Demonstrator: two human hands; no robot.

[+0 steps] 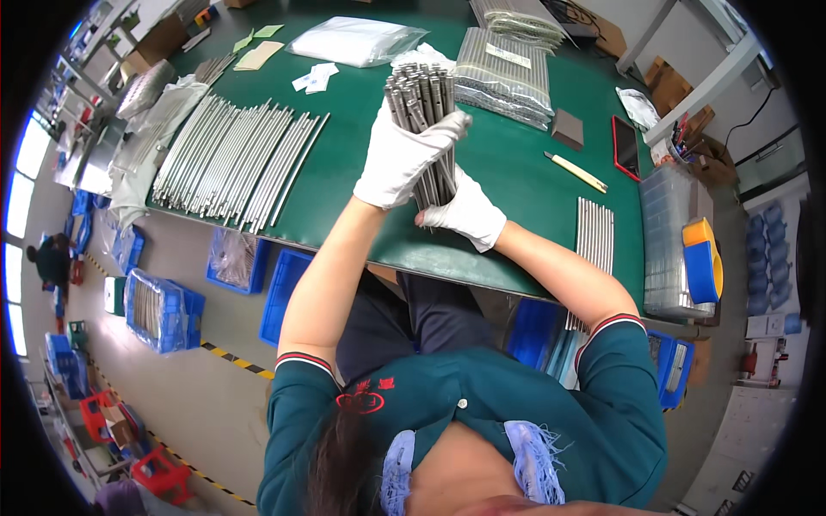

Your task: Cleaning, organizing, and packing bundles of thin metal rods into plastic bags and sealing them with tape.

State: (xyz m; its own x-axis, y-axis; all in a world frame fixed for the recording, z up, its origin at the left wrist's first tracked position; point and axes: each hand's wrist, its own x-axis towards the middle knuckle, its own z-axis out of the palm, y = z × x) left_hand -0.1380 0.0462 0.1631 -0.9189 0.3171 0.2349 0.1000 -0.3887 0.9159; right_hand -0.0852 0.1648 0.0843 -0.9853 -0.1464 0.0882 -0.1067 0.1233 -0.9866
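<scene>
The white-gloved left hand [397, 159] is wrapped around a bundle of metal rods [420, 90], its fingers clamped on the middle of it, with the thumb reaching across the near side. The white-gloved right hand [469, 211] sits lower, its fingers closed about the bottom of the same bundle. The rods stand nearly upright, leaning a little, their upper ends bunched above the left hand; the lower ends are mostly covered by the right hand, so whether they touch the green tabletop [529, 176] I cannot tell. The bundle is near the front edge of the tabletop, between two sets of loose rods: a broad row of rods [219, 159] on the left, laid side by side with a few spaced apart at its right end, and a narrower group of rods [595, 228] on the right by the front edge. Behind the hands lie a clear bag with white contents [357, 41], small white packets [317, 77] and a plastic-wrapped stack of rods [503, 77]. To the right are a brown block [568, 129], a cream-handled tool [578, 173], a red-framed phone [625, 148] and, at the far right, clear plastic boxes [667, 236] beside a yellow-and-blue ring [704, 260].
</scene>
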